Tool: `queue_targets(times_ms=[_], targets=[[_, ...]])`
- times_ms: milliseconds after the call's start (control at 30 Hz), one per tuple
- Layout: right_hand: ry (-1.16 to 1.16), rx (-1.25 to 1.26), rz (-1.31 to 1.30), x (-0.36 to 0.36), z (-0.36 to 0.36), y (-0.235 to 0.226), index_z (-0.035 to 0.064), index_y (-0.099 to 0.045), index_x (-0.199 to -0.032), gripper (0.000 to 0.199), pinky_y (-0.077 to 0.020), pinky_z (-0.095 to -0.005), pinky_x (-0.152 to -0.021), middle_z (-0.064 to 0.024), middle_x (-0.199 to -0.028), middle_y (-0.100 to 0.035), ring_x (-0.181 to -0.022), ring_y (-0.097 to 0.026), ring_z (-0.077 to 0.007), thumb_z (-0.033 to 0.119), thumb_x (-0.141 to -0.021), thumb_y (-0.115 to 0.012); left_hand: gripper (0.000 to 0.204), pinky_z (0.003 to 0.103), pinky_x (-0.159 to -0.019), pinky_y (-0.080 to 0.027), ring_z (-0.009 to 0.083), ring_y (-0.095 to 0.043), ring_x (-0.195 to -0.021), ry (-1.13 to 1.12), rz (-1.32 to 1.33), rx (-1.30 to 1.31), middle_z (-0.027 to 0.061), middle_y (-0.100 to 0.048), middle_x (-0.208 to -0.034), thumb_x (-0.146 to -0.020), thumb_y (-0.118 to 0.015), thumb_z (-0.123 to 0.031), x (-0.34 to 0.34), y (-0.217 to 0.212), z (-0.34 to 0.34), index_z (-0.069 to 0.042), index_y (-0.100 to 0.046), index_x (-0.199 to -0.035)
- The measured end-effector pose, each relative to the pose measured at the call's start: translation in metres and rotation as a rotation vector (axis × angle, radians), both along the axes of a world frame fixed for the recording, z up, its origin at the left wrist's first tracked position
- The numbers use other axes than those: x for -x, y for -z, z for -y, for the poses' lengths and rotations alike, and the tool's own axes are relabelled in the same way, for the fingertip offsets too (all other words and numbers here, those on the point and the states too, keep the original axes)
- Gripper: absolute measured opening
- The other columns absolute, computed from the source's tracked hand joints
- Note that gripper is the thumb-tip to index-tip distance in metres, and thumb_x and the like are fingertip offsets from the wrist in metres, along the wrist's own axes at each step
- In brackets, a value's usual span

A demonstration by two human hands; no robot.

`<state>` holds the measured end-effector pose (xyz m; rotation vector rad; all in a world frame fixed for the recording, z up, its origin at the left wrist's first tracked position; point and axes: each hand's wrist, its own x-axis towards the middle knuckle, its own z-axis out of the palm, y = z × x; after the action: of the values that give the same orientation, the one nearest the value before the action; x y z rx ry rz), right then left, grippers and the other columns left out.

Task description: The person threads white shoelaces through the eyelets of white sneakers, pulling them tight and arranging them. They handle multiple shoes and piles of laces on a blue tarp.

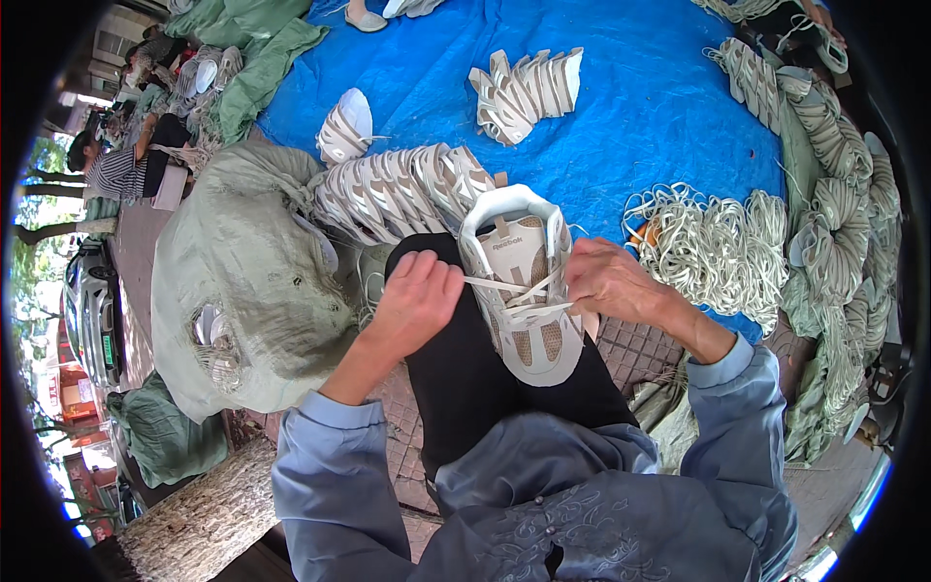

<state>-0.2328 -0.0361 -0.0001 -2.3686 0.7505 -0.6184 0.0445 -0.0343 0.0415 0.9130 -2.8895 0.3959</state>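
Observation:
A beige and white shoe upper (531,335) lies across my lap, its padded collar pointing away from me and its toe toward me. A pale shoelace (497,283) runs from the upper out to my left hand (419,297), whose fingers are closed on one end. At the upper's right edge, my right hand (619,281) is closed too, pinching the lace near the eyelets. Loops of lace cross over the tongue between both hands. My right fingertips are partly hidden from view.
Stacked shoe uppers (402,192) lie beyond my knees on a blue tarp (640,97), with another bunch (529,95) farther off. A heap of white laces (713,247) sits at right. A large pale sack (242,281) stands at left. Bundled uppers (839,213) line the far right.

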Motion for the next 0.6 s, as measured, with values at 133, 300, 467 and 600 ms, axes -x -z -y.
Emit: queue_targets(times_ms=[133,300,467,600], targets=[[0.023,-0.050,0.023,-0.004,0.003,0.006,0.0070,-0.057,-0.057,0.011,-0.0403,-0.0317,-0.061,-0.0017,-0.061,-0.051,-0.069,-0.049,-0.0200,0.015,-0.059,-0.065,0.018,0.033,-0.071,-0.043,0.0231,-0.048,-0.079,-0.094,0.002,0.076,0.0094,-0.045,-0.071,-0.063,-0.053,-0.006,-0.040,-0.010,0.008,0.000,-0.051,-0.080],[0.162,-0.243,0.163,-0.009,0.009,0.022,0.0072,-0.060,-0.062,0.009,-0.0417,-0.0322,-0.057,-0.0043,-0.061,-0.054,-0.063,-0.053,-0.0214,0.014,-0.062,-0.065,0.026,0.033,-0.074,-0.045,0.0251,-0.049,-0.084,-0.097,-0.014,0.090,0.0106,-0.047,-0.075,-0.061,-0.054,-0.005,-0.057,-0.013,0.004,0.003,-0.052,-0.086],[0.214,-0.505,0.188,-0.017,-0.010,0.011,0.0065,-0.064,-0.080,0.018,-0.0433,-0.0292,-0.055,-0.0054,-0.065,-0.058,-0.060,-0.056,-0.0165,0.007,-0.063,-0.068,0.023,0.032,-0.071,-0.045,0.0245,-0.049,-0.085,-0.116,0.012,0.129,0.0098,-0.048,-0.076,-0.062,-0.054,-0.005,-0.061,-0.022,0.004,0.000,-0.053,-0.084],[0.373,-0.571,0.101,-0.024,-0.008,0.003,0.0070,-0.063,-0.085,0.023,-0.0443,-0.0282,-0.053,-0.0070,-0.065,-0.059,-0.058,-0.057,-0.0152,0.005,-0.063,-0.068,0.020,0.030,-0.068,-0.044,0.0246,-0.050,-0.079,-0.269,0.040,0.207,0.0073,-0.048,-0.074,-0.063,-0.055,-0.005,-0.040,-0.033,-0.004,-0.003,-0.055,-0.084]])
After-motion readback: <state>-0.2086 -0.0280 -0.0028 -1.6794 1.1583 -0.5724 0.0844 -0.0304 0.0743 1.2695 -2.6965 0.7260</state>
